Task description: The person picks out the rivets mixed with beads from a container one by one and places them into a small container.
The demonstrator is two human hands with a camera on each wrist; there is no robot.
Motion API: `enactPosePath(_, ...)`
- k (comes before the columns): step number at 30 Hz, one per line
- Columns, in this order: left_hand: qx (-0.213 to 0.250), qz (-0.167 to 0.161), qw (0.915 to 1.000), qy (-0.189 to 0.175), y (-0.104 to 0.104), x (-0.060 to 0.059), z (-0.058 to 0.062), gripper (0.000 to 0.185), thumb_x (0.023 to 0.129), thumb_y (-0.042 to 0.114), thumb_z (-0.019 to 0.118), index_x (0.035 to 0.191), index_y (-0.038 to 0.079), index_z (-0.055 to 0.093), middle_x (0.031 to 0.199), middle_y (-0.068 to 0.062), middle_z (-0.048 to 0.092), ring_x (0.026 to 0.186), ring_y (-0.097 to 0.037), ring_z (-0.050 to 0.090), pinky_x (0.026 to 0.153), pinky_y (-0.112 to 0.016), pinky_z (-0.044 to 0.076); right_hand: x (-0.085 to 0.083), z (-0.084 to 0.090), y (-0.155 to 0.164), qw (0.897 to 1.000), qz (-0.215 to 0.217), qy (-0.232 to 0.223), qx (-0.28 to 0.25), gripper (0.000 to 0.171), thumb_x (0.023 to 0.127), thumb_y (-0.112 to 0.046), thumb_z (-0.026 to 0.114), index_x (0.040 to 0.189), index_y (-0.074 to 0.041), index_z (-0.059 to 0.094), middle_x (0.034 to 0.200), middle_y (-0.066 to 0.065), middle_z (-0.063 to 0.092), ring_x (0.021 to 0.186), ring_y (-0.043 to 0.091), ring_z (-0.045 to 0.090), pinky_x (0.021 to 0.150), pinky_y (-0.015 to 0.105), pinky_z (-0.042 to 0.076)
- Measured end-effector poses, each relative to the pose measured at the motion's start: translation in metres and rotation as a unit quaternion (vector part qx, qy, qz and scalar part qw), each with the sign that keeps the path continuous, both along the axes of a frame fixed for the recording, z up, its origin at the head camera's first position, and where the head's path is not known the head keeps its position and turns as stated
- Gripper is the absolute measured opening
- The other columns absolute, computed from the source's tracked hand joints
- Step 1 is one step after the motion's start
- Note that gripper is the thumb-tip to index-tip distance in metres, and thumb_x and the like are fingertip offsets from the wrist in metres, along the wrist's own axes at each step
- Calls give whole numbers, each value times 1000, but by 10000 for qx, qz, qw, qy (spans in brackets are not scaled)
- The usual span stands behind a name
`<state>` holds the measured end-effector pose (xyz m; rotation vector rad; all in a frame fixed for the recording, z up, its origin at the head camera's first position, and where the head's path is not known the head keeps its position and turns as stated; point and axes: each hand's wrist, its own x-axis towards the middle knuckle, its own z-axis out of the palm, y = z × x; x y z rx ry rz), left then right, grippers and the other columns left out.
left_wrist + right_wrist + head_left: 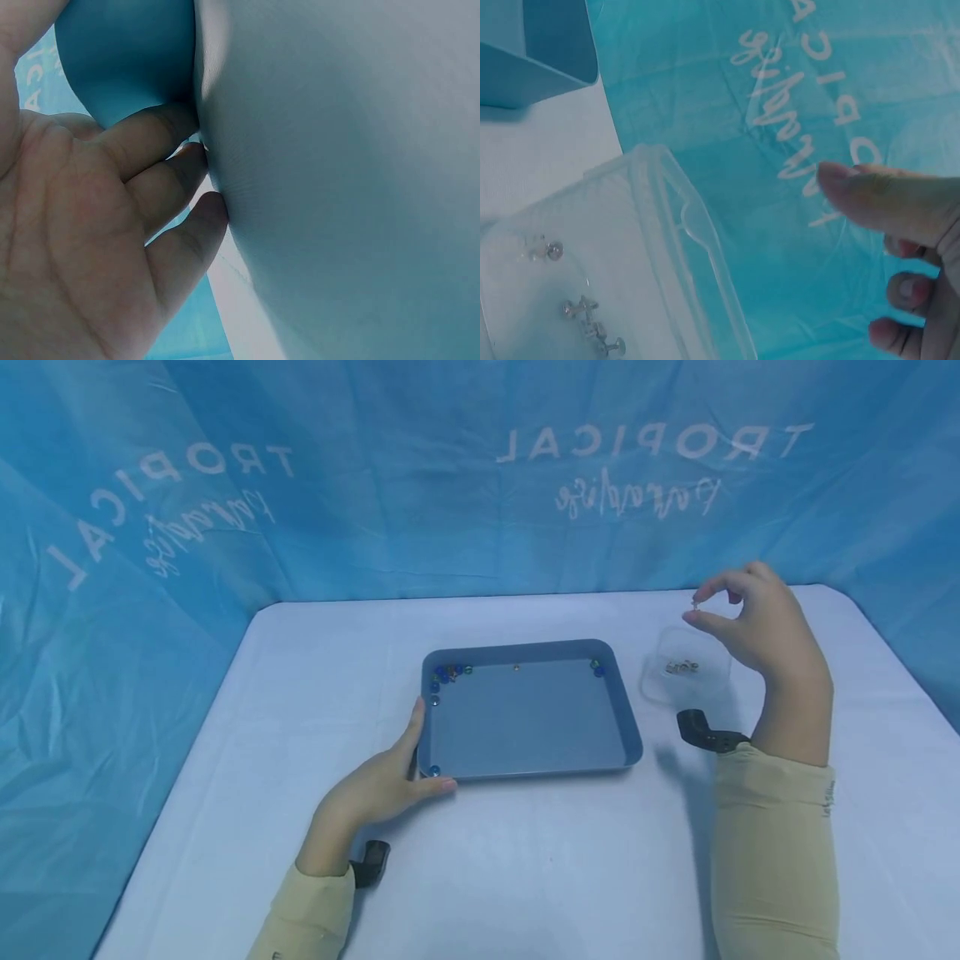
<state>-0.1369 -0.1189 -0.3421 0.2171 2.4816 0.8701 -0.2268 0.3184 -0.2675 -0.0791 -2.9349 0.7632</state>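
Note:
A grey-blue rectangular tray [532, 718] lies on the white table. My left hand [375, 785] holds its near left corner, thumb along the front wall and fingers at the left side; the left wrist view shows the fingertips down at the cloth beside the tray [131, 60]. My right hand [765, 618] is raised above a clear plastic box [708, 681], pinching a tiny shiny piece [695, 604] between thumb and index finger. Inside the box lie several small shiny metallic pieces [585, 307] with rounded ends. That pinched piece is hidden in the right wrist view.
Several blue and green glass beads [440, 672] sit along the tray's left side, with a few [597, 668] in the far right corner. One tiny gold-coloured piece [517, 667] lies near the far wall. A blue printed curtain [420, 485] hangs behind the table.

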Motion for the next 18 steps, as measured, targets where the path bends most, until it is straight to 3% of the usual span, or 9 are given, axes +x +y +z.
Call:
enactPosePath(7, 37, -22, 10000, 33, 0, 0, -1, 114, 88, 59, 65, 156, 32, -22, 167, -12, 6, 147, -42, 27, 115, -61, 30, -3, -10, 8, 9959, -76, -892, 85, 43, 96, -39, 63, 124, -7, 61, 127, 26, 44, 106, 44, 43, 73, 55, 44)
enactPosePath(18, 68, -16, 10000, -4, 1, 1, 1, 114, 88, 59, 66, 156, 32, -22, 167, -11, 5, 148, -41, 26, 116, -60, 30, -8, -17, 20, 9866, 337, -1597, 68, 45, 94, -37, 67, 126, -6, 58, 133, 30, 41, 118, 45, 39, 92, 65, 39)
